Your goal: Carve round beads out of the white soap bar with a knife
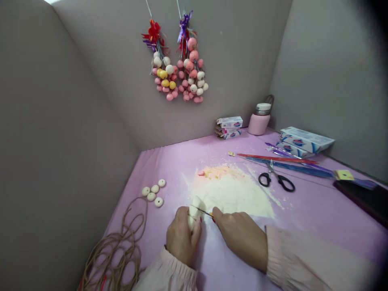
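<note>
My left hand [182, 234] is closed round a white bar of soap [197, 202], its upper end sticking out past the fingers. A groove or line crosses the bar. My right hand [239, 234] grips a small thin-bladed knife [206, 212] with a bit of yellow at the handle. The blade's tip touches the bar's side. Beyond both hands spreads a heap of white shavings [239, 194], with pink and yellow crumbs [220, 172] along its far edge. Several white beads [151, 197] with holes lie to the left.
A tangled brown cord [117, 254] lies at front left. On the right are black-handled scissors [274, 178], red and blue ribbons [287, 166], soap boxes [306, 141] and a dark object [360, 202]. A pink jar [259, 121] stands behind. Two bead bunches [194, 68] hang on the wall.
</note>
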Demonstrator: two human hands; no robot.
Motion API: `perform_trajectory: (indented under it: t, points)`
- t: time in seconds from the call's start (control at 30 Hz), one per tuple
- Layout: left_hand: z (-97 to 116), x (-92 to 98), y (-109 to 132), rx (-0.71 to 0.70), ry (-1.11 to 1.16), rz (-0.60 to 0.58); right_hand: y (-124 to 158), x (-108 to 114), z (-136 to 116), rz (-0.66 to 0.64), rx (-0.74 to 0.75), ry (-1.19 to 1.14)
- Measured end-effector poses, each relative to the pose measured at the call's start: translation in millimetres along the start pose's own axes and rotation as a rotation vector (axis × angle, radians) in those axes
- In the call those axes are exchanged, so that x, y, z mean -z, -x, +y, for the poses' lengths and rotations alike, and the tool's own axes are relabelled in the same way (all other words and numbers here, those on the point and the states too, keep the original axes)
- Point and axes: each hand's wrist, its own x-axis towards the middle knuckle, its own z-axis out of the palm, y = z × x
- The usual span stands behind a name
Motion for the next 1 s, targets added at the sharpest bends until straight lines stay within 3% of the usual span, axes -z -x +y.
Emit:
perform_trajectory:
  t: [0.37,1.0]
  points:
    - [-2,-0.6,-2,0.022,-0.015,-0.005,4,2,4,-0.035,0.015,0.034]
    - [4,-3.1,1,-0.004,-0.162,0.060,6,-1,8,0.068,0.012,0.042]
